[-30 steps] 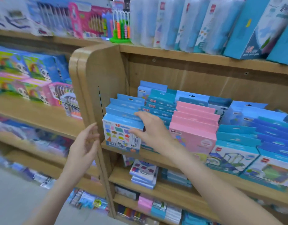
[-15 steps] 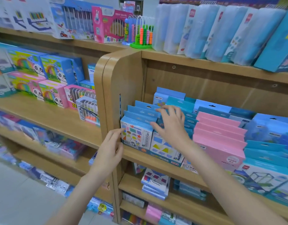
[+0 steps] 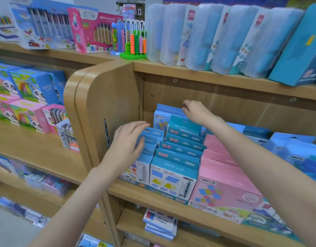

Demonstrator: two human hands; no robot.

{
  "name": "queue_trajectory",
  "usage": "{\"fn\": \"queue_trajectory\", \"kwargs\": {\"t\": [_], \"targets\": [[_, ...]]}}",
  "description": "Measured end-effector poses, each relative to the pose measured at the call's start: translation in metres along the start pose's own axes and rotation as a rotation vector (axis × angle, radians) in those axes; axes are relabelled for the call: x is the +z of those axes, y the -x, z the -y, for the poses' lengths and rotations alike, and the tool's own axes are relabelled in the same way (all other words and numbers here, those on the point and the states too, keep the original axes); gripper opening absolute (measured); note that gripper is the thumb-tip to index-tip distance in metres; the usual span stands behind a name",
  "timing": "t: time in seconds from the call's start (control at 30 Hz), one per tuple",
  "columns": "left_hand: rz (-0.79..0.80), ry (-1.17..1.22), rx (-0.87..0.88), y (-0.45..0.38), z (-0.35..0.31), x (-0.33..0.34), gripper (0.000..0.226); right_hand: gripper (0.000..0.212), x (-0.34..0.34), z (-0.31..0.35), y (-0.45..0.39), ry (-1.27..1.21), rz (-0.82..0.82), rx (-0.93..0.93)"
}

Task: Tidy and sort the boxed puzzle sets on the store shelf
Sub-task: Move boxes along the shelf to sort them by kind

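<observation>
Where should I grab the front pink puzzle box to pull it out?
Pinch the front pink box by its top edge, coming from above. It stands upright, squeezed between the blue box and its other neighbours, so only the top and front are free.

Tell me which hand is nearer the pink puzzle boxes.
Right. The right hand is up at the back of the teal row beside the pink puzzle boxes; the left hand rests on the leftmost blue row, further away.

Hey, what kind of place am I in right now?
Most likely a toy or stationery shop: wooden shelves carry rows of identical boxed puzzle sets, with a bead abacus and more boxed toys displayed on top.
</observation>
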State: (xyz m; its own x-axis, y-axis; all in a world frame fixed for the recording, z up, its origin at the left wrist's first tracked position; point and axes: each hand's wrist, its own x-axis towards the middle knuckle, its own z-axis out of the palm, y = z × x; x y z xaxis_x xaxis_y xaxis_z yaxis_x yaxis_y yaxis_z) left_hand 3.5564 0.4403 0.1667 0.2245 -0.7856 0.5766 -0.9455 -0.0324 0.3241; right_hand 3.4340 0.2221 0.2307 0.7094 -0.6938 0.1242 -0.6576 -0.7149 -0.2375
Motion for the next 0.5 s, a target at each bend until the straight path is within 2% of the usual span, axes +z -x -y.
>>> {"fn": "queue_trajectory", "kwargs": {"t": [0.1, 0.3, 0.4, 0.5], "targets": [[0.062, -0.088, 0.029, -0.016, 0.002, 0.009, 0.052, 0.016, 0.012, -0.001, -0.019, 0.058, -0.045, 0.025], [0.050, -0.151, 0.037, -0.020, 0.005, 0.022, 0.045, 0.021, 0.020, 0.004, -0.037, 0.176, -0.058, -0.046], [0.042, -0.143, 0.027, -0.020, 0.005, 0.022, 0.044, 0.023, 0.022, 0.010, -0.032, 0.338, -0.156, -0.072], [0.036, -0.148, 0.000, -0.019, 0.005, 0.023, 0.047, 0.025, 0.015, 0.020, -0.024, 0.398, -0.299, -0.113]]}}
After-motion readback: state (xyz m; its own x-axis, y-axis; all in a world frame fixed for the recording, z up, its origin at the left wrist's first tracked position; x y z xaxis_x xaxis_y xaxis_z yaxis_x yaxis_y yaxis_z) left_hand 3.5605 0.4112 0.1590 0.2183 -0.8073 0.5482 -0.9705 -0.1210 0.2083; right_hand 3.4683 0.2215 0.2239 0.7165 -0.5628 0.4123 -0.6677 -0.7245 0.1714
